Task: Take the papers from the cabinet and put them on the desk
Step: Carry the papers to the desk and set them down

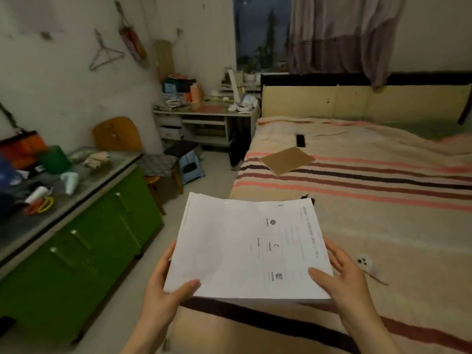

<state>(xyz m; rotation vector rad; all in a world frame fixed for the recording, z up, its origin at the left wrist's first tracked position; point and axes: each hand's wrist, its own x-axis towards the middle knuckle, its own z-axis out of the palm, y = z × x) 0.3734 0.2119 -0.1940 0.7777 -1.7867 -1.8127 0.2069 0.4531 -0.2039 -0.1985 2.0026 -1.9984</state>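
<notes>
A thick stack of white printed papers (245,249) is held level in front of me, over the near corner of the bed. My left hand (166,284) grips its near left corner, thumb on top. My right hand (342,274) grips the right edge, thumb on the top sheet. The green cabinet (84,249) stands at my left with its doors closed and a cluttered grey top. The desk (204,113) is far ahead against the wall, beside the bed's headboard, and its top is crowded with boxes, bottles and papers.
A bed with a striped blanket (357,190) fills the right side; on it lie a brown cardboard sheet (287,160), a black phone (301,140) and a white device (365,261). A wooden chair (117,134) and a blue stool (190,164) stand in the floor aisle between cabinet and desk.
</notes>
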